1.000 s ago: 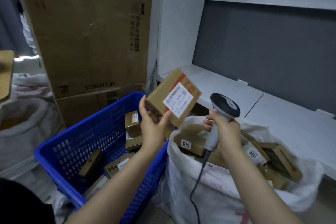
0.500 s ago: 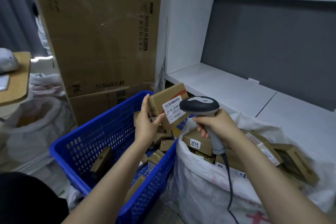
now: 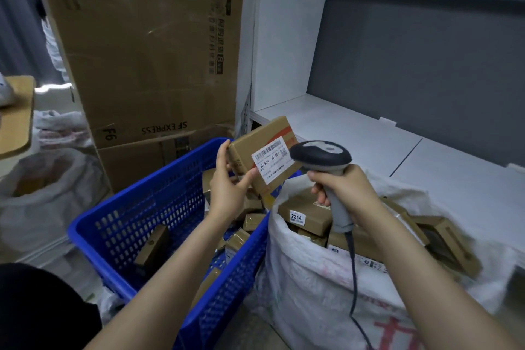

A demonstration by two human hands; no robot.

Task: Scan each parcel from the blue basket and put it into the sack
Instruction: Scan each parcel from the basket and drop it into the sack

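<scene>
My left hand [image 3: 227, 185] grips a small brown parcel [image 3: 255, 145] by its left end, above the far corner of the blue basket [image 3: 159, 207]. Its white barcode label [image 3: 271, 158] faces me. My right hand [image 3: 343, 187] holds a grey handheld scanner [image 3: 321, 155] by the handle, its head right beside the label. Below it stands the white sack [image 3: 326, 278], filled with several brown parcels, one marked 2214 [image 3: 305, 213]. More small parcels [image 3: 250, 220] lie in the basket.
Large cardboard boxes [image 3: 147, 51] stand behind the basket. A white shelf [image 3: 369, 136] runs along the grey wall at right. Another white sack [image 3: 42, 193] sits at left under a wooden board [image 3: 17, 116]. The scanner cable [image 3: 353, 278] hangs over the sack's front.
The scanner head swung left and down until it came next to the parcel's label. My left hand lowered the parcel a little and now holds it steady.
</scene>
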